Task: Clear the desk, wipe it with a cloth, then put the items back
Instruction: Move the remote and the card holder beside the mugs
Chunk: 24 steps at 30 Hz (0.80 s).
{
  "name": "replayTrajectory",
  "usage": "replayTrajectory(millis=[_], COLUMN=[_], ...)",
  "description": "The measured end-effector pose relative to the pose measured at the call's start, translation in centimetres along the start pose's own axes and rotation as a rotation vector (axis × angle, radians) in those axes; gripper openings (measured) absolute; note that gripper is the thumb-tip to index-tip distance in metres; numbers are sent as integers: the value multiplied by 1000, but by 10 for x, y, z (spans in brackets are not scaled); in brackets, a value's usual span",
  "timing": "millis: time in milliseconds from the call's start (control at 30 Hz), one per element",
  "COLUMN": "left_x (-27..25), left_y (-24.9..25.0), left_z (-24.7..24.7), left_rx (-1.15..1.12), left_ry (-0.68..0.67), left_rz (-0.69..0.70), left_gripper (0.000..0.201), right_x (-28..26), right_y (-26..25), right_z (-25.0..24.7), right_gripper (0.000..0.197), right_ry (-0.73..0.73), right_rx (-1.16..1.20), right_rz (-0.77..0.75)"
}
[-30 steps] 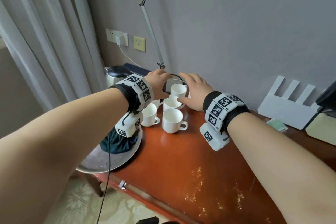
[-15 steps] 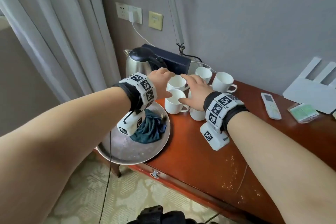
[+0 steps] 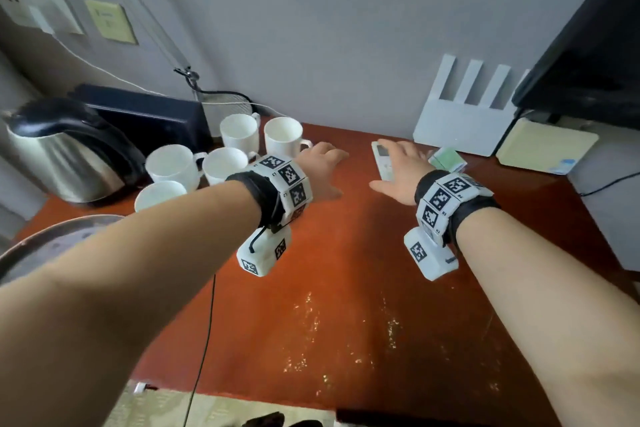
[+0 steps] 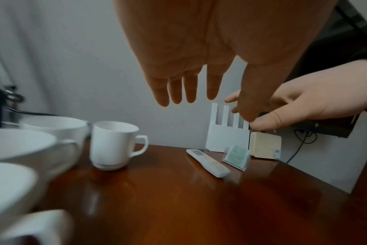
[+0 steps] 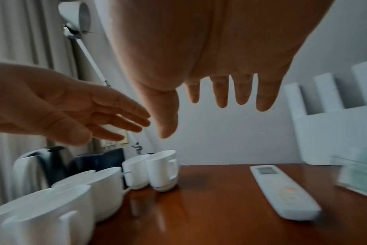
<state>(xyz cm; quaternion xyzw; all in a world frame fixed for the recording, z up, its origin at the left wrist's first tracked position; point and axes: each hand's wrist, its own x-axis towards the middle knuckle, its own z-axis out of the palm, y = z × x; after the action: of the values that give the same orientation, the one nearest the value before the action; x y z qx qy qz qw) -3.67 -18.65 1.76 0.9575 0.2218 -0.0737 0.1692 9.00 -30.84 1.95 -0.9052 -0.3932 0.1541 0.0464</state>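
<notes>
Surface [image 3: 346, 288] of shiny red-brown wood is lying under both hands, with small pale flecks showing on its near part. At the near left edge, a round silver metal tray [image 3: 45, 239] is peeking out from behind the left forearm. The left hand [image 3: 323, 172] is hovering above the wood with its fingers straight and spread, holding nothing. The right hand [image 3: 398, 170] is also hanging flat and loose with nothing in it, right over the white remote control [image 5: 283, 192], and the right wrist view is showing a gap between the fingers and the remote.

Five white cups are sitting in a close group to the left: a wide white cup [image 3: 160, 193] nearest, two more [image 3: 173, 163] [image 3: 225, 165] behind it, then two tall white mugs [image 3: 240, 132] [image 3: 284, 137] side by side. A silver kettle with a black handle [image 3: 65, 156] is standing just left of the cups, and a dark blue box [image 3: 152, 118] is sitting behind them. A small clear stand with a green card [image 4: 236, 156] is standing just beside the remote. Against the grey wall, a white router with upright aerials [image 3: 464, 118] is standing next to a cream box [image 3: 543, 146].
</notes>
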Motion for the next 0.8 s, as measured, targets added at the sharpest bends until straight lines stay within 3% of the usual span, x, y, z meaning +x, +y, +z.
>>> replayTrajectory(millis=[200, 333, 667, 800], left_x=[104, 162, 223, 233], left_y=[64, 86, 105, 112], left_z=[40, 67, 104, 107], left_rx=[-25, -7, 20, -21], left_ry=[-113, -151, -219, -228], left_rz=[-148, -283, -479, -487], left_gripper=[70, 76, 89, 79], right_x=[61, 104, 160, 165], right_y=[131, 180, 216, 220], right_z=[-12, -6, 33, 41], right_gripper=[80, 89, 102, 99], right_ry=[-1, -13, -84, -88], right_rx=[77, 141, 188, 206], right_rz=[191, 268, 281, 265])
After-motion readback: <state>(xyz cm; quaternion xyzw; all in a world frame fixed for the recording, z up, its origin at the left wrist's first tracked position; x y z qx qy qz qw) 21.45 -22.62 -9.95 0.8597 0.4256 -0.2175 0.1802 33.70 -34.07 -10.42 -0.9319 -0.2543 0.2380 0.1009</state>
